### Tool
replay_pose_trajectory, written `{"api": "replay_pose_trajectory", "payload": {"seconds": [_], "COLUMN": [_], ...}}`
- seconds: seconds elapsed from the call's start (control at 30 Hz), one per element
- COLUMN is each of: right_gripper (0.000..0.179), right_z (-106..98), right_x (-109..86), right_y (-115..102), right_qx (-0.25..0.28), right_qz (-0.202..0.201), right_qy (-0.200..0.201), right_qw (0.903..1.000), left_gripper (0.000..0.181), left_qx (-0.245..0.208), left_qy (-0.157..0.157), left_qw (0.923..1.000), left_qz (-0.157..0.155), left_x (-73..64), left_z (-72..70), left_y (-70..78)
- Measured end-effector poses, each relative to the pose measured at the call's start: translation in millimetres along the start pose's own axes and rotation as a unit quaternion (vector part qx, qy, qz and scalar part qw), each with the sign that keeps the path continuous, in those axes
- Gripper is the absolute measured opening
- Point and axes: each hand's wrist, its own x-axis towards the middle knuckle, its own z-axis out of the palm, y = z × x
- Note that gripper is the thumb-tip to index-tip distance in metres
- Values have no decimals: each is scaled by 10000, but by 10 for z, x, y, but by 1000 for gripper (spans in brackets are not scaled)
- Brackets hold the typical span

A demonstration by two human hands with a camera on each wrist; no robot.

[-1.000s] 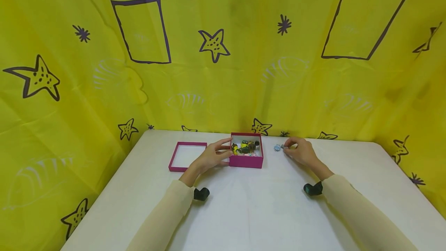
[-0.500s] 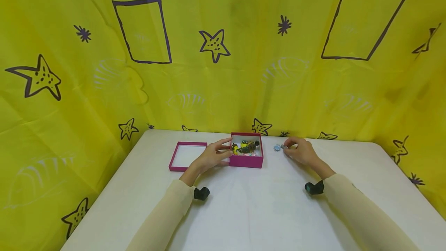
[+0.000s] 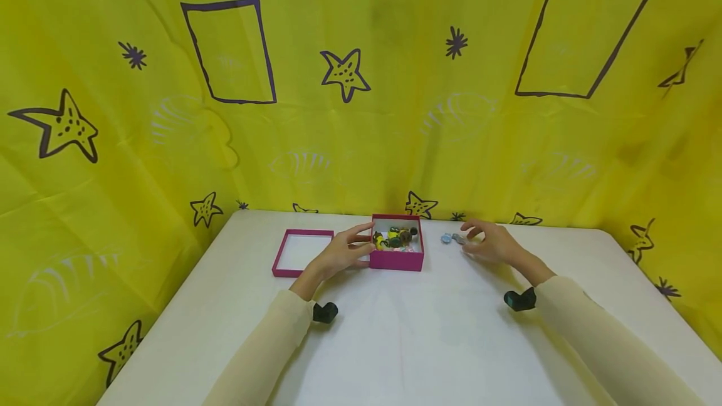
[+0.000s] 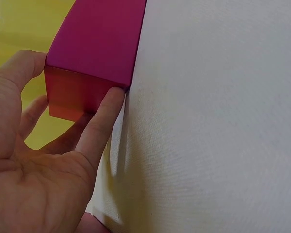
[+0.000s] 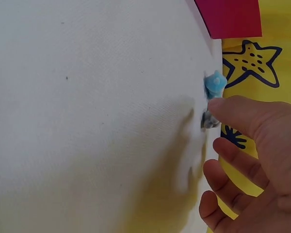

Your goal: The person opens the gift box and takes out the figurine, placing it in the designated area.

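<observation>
In the head view, a magenta box (image 3: 397,260) stands at the far middle of the table, holding several small yellow, brown and dark green figures (image 3: 395,240). My left hand (image 3: 341,249) rests its spread, lightly bent fingertips against the box's left side; the left wrist view shows them at its edges and corner. To the right of the box lie a small light-blue figure (image 5: 215,84) and a small grey figure (image 5: 210,120), side by side. My right hand (image 3: 489,244) hovers just beside the grey one, thumb and fingers parted, with nothing between them.
The box's magenta lid (image 3: 280,262) lies on the table to the left, white inside facing up, partly behind my left hand. A white table (image 3: 395,343) reaches back to a yellow curtain (image 3: 389,143) printed with stars.
Thumb and fingers of my right hand have parted from the grey figure, and the hand has drawn slightly to the right. My left hand stays at the box.
</observation>
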Motion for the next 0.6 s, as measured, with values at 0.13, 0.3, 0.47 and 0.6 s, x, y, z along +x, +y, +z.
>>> {"api": "replay_pose_trajectory", "payload": {"seconds": [0.13,0.3,0.47,0.6], "right_gripper": [44,46,46,47], "right_z": [-42,-84,-110,-127], "right_x": [-18,-48,-70,-79], "right_y": [-26,-57,-64,-60], "right_qx": [-13,-52,-55,-8], "right_qz": [-85,-337,-574,-603], "right_qy": [-117,-141,-42,-32], "right_qw": [9999,9993,9983,9982], "left_gripper": [62,63,62,63], "left_qx": [-8,-17,33,33], "left_qy": [-12,-9,11,3], "left_qw": [10000,10000,10000,10000], "left_qz": [-20,-31,-5,6], "left_x": [1,3,8,5], "left_z": [1,0,-1,-2], "left_y": [-4,-6,-6,-8]}}
